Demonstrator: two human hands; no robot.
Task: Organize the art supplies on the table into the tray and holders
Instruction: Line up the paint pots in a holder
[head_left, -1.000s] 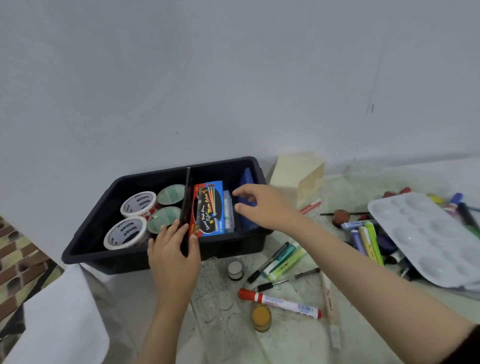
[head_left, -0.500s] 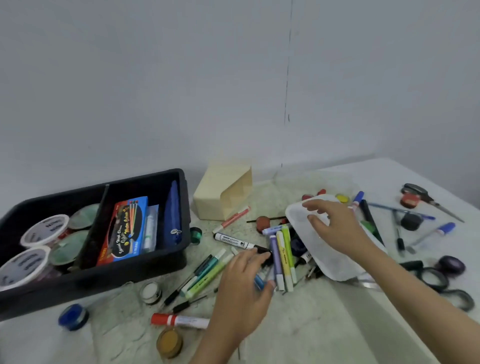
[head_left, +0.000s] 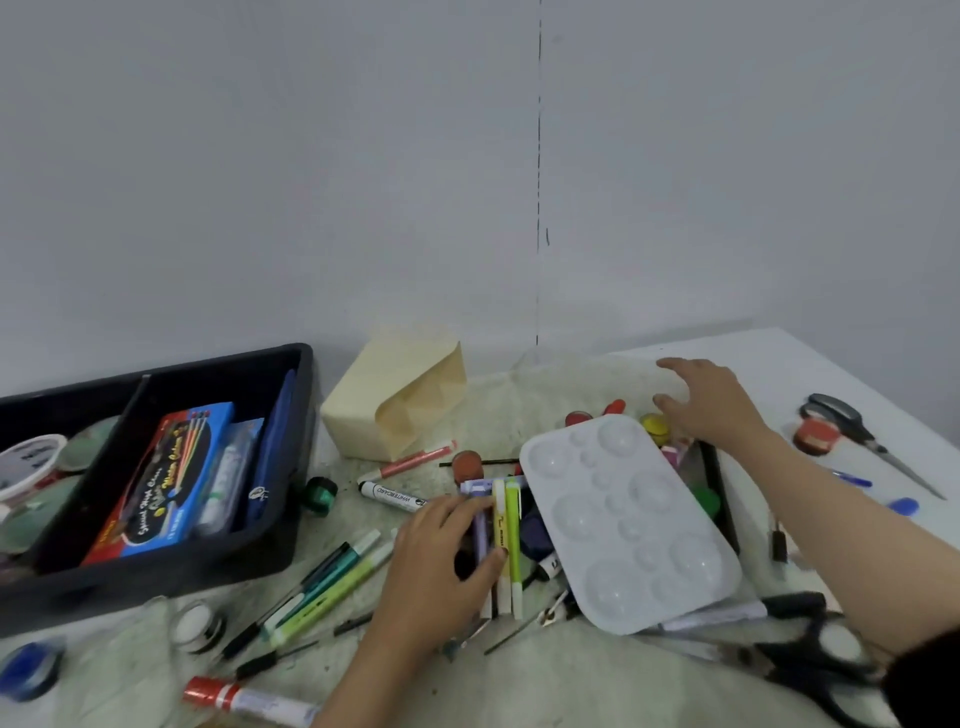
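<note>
**Left hand gripping a marker, right hand hovering open**

The left hand is lying in the lower middle of the frame. Its fingers are curling over a purple marker, and its thumb is pressing beside the yellow marker next to it. A green marker is lying parallel just right of the yellow one. All three are resting on the table along the left edge of the white palette, which is sitting tilted on top of more pens and small pots.

The right hand is hovering right of centre, behind the palette's far corner. Its fingers are spreading loosely and gripping nothing. Whether the fingertips are touching the table, I cannot tell.

The black tray is filling the left of the frame. Its right compartment is holding a box of coloured pencils, with a blue pouch leaning along the right wall. A white-lidded tub is sitting in the left compartment. A beige paper holder is standing just right of the tray, near the wall.

A whiteboard marker, a small green pot and a bundle of green pens are lying loose between the tray and the left hand. A red-capped marker is lying along the bottom edge, and grey scissors are lying at the right edge.
</note>
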